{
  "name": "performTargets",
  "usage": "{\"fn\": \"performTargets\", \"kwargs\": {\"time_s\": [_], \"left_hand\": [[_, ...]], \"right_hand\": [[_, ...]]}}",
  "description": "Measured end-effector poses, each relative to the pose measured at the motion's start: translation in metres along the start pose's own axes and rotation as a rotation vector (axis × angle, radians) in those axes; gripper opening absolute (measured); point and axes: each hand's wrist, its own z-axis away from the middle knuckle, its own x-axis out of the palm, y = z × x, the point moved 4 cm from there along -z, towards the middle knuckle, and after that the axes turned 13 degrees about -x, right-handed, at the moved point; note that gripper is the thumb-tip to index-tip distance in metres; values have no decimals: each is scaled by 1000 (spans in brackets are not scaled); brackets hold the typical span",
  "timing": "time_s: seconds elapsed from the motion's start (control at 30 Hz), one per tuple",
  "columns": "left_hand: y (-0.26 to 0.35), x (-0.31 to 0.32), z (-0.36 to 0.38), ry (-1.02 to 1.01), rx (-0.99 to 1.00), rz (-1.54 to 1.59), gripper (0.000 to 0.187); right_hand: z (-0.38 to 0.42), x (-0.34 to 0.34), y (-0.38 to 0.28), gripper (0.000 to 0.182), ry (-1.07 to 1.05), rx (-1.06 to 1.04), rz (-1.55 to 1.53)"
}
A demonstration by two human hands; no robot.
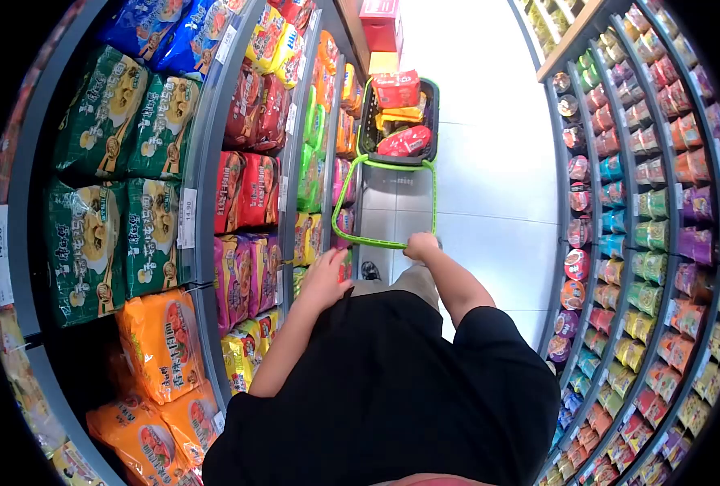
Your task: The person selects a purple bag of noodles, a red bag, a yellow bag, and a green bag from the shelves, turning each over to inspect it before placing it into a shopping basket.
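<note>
My right hand (422,245) is closed round the green handle (385,242) of a black shopping basket (433,121), near the handle's right corner. The basket stands ahead on the floor and holds red and yellow packets (398,89). To the left, my left hand (326,280) hangs free beside the shelf with its fingers apart, near some red and green packs, and holds nothing.
Shelves on the left carry green noodle packs (94,235), orange packs (161,344) and red packs (258,188). On the right stand shelves of cup noodles (577,263) and small packets. Red boxes (382,31) lie beyond the basket, along the tiled aisle (493,178).
</note>
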Motion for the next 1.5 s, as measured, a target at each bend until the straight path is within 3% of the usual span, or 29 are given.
{"fn": "performTargets", "kwargs": {"time_s": [0.1,0.23,0.33,0.47,0.5,0.57,0.67,0.83,1.1,1.27,1.43,1.5], "left_hand": [[9,17,-31,184,-1,-88,90],[9,48,-64,158,97,-174,96],[-4,97,-88,30,113,-258,79],[-37,147,-101,10,2,-190,30],[-39,143,-98,24,4,-193,30],[-45,129,-90,78,-171,-286,21],[-65,127,-93,191,-176,-261,19],[-67,107,-111,164,-152,-279,12],[-55,91,-144,148,-126,-305,16],[-46,58,-167,159,-90,-333,20],[-38,42,-196,236,-81,-263,15],[-35,32,-211,295,-48,-162,15]], "right_hand": [[29,-39,-14,34,-11,116,-43],[54,-64,-20,33,-30,135,-9],[72,-69,-32,35,-63,146,-33],[67,-36,-39,45,-190,103,-44],[63,-26,-41,49,-240,84,-46],[35,7,-31,62,-241,-53,-88],[15,13,-32,58,-285,-172,-160],[8,-2,-37,53,-296,-291,-192],[42,-59,-31,64,-193,-131,-246],[21,-79,-31,60,-98,-30,-255],[-12,-94,-10,62,-150,-21,-251],[7,-143,-24,63,-114,58,-259]]}}
